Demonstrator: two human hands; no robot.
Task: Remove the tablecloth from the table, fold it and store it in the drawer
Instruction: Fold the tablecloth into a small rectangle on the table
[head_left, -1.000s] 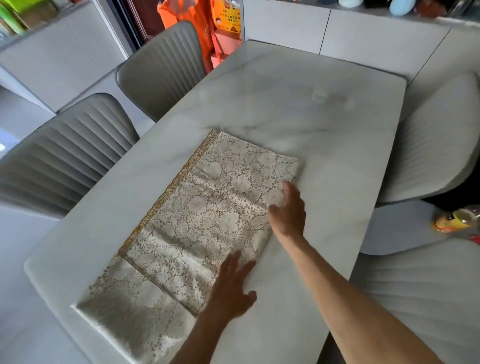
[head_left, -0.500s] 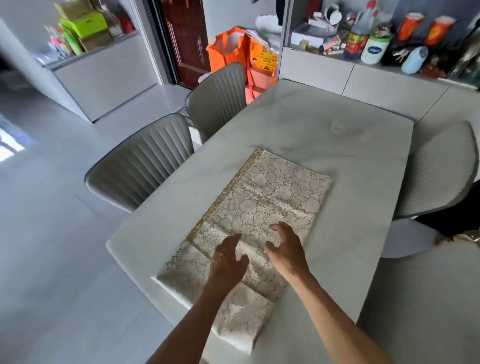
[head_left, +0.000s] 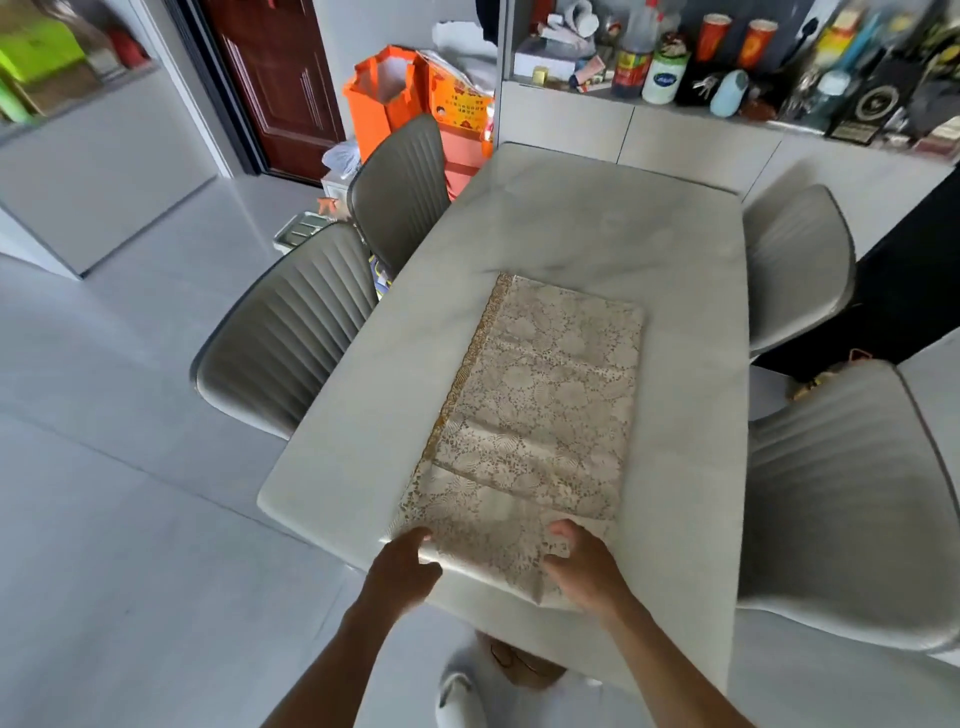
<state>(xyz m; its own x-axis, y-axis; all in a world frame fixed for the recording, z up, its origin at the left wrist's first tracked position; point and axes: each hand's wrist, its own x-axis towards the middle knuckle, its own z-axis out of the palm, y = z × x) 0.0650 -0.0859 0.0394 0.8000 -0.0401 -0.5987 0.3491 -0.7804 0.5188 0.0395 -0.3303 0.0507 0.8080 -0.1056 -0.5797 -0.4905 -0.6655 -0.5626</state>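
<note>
While both hands pinch the near end of the folded cloth (head_left: 540, 405), it lies lengthwise on the table (head_left: 675, 291), stretching away from the grip. Left hand (head_left: 402, 569) closes on the near left corner; right hand (head_left: 584, 569) holds the near right corner, thumb on top. Near end overhangs the table edge.

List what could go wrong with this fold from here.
1. The tablecloth is a long folded strip on smooth marble. Lifting only its near end, where the left hand and right hand grip, may let the layers slide apart.
2. That near end already overhangs the table edge, so the cloth could slip toward the floor.
3. The gold-trimmed left edge looks uneven with the lower layer, so the next fold may come out crooked.
</note>
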